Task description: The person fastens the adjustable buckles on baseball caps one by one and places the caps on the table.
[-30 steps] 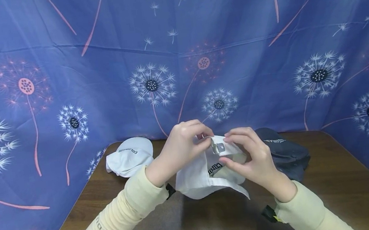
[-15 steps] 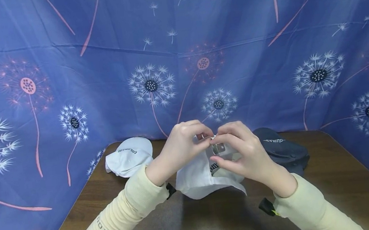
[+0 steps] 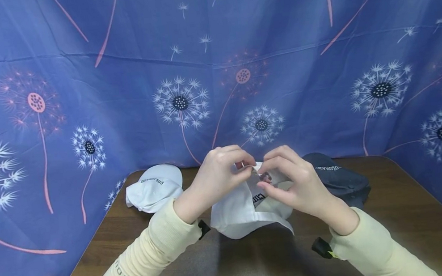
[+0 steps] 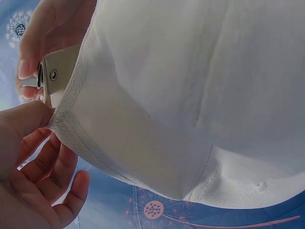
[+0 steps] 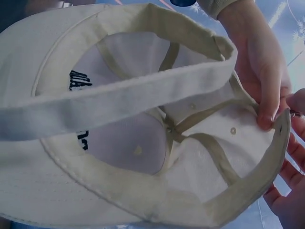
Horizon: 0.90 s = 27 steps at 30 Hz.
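A white baseball cap [image 3: 231,215] hangs between both hands above the table, its inside and dark lettering showing. My left hand [image 3: 218,172] pinches the cap's back edge between thumb and forefinger, also seen in the left wrist view. On the short strap end beside that grip is a metal buckle [image 3: 265,177] with a snap stud. Thumb and fingertips of my right hand [image 3: 300,179] pinch this buckle, partly covering it. The cap's long loose strap [image 5: 119,102] crosses the opening in the right wrist view and dangles free at the front.
Another white cap [image 3: 157,187] lies at the table's back left. Dark grey caps [image 3: 338,179] lie at the back right, partly behind my right hand. A blue curtain [image 3: 120,99] with dandelion print stands behind the brown wooden table [image 3: 415,216].
My right hand has moved left toward my left hand, and its fingers have come onto the buckle. My left hand has stayed at the cap's edge.
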Tool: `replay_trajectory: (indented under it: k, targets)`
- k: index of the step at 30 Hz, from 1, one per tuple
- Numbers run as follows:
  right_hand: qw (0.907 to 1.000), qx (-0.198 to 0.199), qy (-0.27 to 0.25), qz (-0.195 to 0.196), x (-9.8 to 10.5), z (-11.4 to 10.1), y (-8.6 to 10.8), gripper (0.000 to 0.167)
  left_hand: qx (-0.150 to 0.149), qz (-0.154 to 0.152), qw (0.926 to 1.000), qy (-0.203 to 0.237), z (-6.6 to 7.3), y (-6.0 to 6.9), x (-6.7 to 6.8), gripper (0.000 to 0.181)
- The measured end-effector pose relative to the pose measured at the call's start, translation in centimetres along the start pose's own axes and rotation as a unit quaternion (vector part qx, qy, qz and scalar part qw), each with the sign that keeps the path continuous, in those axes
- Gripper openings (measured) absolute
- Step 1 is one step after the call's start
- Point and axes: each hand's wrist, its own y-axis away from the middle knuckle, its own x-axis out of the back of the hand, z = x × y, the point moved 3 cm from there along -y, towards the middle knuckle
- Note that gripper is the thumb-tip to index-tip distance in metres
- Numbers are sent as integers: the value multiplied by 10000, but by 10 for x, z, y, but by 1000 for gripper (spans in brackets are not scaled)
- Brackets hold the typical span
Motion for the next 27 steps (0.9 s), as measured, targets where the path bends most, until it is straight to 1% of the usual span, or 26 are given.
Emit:
replay_trajectory:
  k: [4, 10, 12, 15, 18, 20, 23, 27]
  targets:
    - [9998, -100, -154, 54, 3, 3, 4, 29, -33, 18, 10000, 0, 0, 0, 1, 11]
    - [9997, -175, -196, -4, 4, 6, 11, 35, -36, -4, 10000, 90, 0, -1, 3, 9]
    - [9999, -92, -106, -9, 4, 6, 14, 37, -29, -10, 9999, 158, 0, -1, 3, 9]
    - [9996, 153, 218, 29, 3, 4, 17, 38, -16, -8, 9997, 223, -1, -1, 3, 9]
    - [9978, 321, 564, 96, 2, 4, 18, 35, 10, 12, 9997, 247, -1, 0, 2, 9]
    - [9973, 301, 652, 138, 1, 4, 19, 31, 32, 18, 9996, 290, -1, 0, 2, 9]
    - [9976, 214, 587, 282, 2, 4, 18, 25, 64, 32, 9991, 423, 0, 2, 0, 9]
    - [9972, 175, 378, 629, 4, 3, 15, 21, 94, 126, 9981, 600, 1, 4, -1, 8]
